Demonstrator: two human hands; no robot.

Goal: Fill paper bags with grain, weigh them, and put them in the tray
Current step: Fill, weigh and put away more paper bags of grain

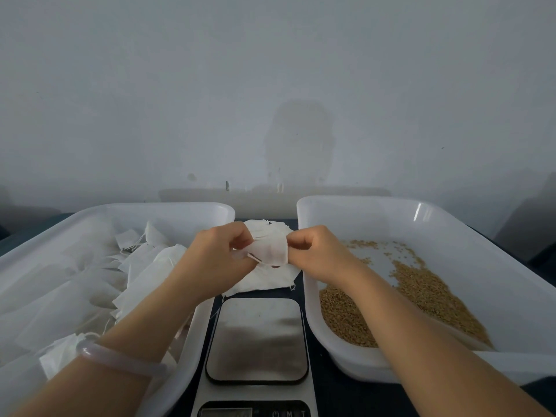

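Note:
A small white paper bag [270, 250] hangs between both hands above a stack of empty bags [264, 279]. My left hand [221, 254] pinches the bag's left edge and my right hand [316, 254] pinches its right edge, so its mouth is pulled apart. The white tray on the right [451, 224] holds brown grain [421, 293]. The white tray on the left [168, 209] holds several white bags [90, 290]. A kitchen scale [258, 338] with a bare steel plate sits between the trays, just below the hands.
The scale's display panel [254, 412] is at the bottom edge. A plain grey wall [270, 85] rises right behind the trays. The table surface [340, 395] is dark. A pale bangle [120, 361] circles my left wrist.

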